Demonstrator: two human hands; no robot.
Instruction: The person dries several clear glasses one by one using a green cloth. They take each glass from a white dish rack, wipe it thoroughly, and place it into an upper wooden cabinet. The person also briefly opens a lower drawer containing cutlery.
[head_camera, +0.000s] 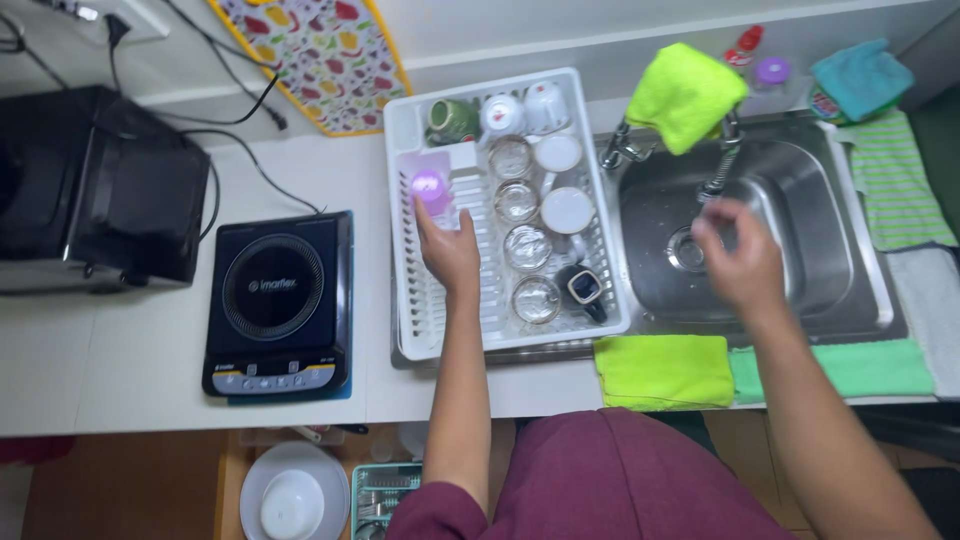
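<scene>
Setting a cup in the rack

My left hand (448, 252) is gripping a clear plastic cup (432, 192) with a purple base at the rack's (408, 300) left end; it looks light, wet and slippery, so I'm holding its side. My right hand (742, 260) is hovering half-open and empty over the sink (850, 290), well apart.

White counter (300, 175), induction hob (280, 305), dish rack (400, 120), green cloths (665, 372)
</scene>
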